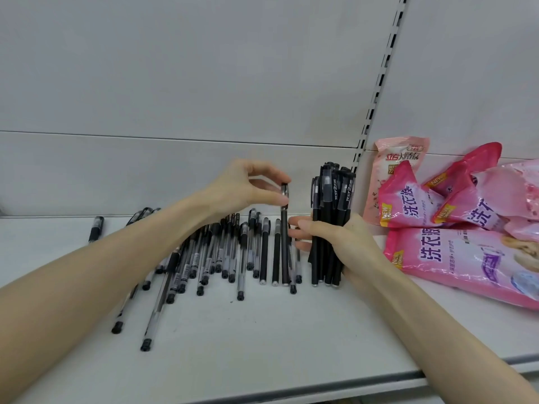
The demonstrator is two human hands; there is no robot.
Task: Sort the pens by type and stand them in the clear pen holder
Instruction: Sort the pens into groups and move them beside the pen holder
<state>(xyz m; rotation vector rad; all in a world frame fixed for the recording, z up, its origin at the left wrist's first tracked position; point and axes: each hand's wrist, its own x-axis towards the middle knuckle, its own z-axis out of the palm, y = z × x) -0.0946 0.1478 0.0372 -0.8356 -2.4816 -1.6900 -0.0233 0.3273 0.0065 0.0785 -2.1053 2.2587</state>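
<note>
While right hand [345,243] grips bundle [332,199], left hand [242,185] pinches pen [284,237] — vertical, cap up.

My left hand [248,186] is raised, thumb and forefinger pinching the cap end of a single black pen [284,237] that hangs upright, the remaining fingers arched above it. My right hand [347,243] is wrapped round a bundle of black pens [331,205] held upright, fingertips [296,224] showing at its left side. Both bare forearms reach in from the lower corners, drawing together toward the middle.
</note>
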